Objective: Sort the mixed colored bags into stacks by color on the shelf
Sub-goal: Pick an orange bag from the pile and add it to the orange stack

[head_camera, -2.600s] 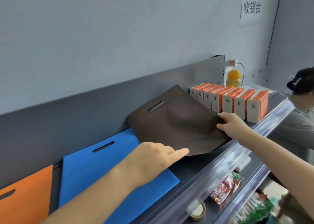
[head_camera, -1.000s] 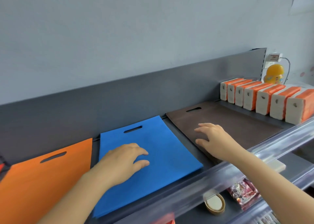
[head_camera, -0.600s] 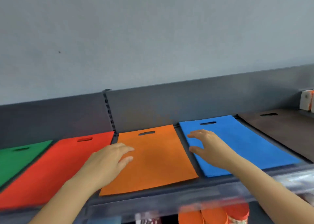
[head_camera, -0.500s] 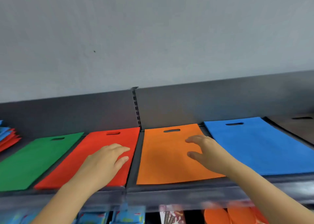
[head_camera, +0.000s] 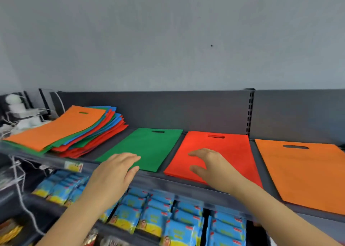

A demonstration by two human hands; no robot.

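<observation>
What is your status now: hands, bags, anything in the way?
Both open: left hand over green bag, right hand over red bag. Unsorted mixed pile at far left. Nothing in the way.

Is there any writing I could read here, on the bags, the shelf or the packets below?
No text can be read.
Shelf-edge tag: printed, too blurred to read.
Blue packets: small red labels, too blurred to read.
Green bag, red bag, orange bag: no print shows.

We are shifting left | left hand now hovering over green bag, right hand over red bag, perhaps touching | mixed pile coming into view
</observation>
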